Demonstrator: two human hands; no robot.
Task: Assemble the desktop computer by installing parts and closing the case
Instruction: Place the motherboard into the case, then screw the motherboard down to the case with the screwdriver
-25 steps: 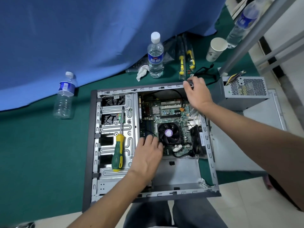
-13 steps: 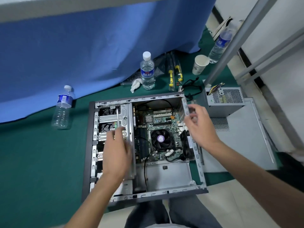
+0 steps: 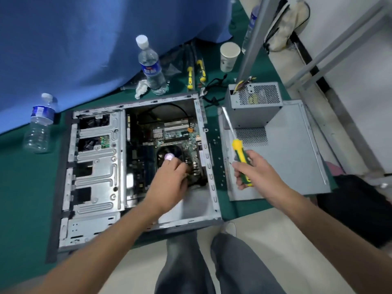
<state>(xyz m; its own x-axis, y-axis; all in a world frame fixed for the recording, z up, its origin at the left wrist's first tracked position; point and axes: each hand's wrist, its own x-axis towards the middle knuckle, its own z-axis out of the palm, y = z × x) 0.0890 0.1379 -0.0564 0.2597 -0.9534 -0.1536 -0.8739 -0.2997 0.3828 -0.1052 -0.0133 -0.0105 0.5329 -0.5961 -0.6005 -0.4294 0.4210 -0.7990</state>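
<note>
— Two bare hands, what is each doing?

— Left hand (image 3: pixel 169 181) reaches down into the open grey metal computer case (image 3: pixel 67 187), which lies on its side on the green cloth-covered surface (image 3: pixel 25 187). Its fingers curl over the black cooler fan (image 3: pixel 169 152) on the green motherboard (image 3: pixel 180 134); I cannot tell whether they grip anything. Right hand (image 3: pixel 256 170) is wrapped around the handle of a green-and-yellow screwdriver (image 3: pixel 240 153), held over the gap just right of the case, shaft pointing away from the person.

— And around the case?

— To its right lies the flat grey metal side panel (image 3: pixel 297 166), with a grey boxy power supply (image 3: pixel 254 107) resting on its far end. Behind the case stands a clear plastic water bottle with a blue label (image 3: pixel 151 66), a white paper cup (image 3: pixel 229 56) further right. Another clear bottle (image 3: pixel 39 124) stands to the left.
</note>
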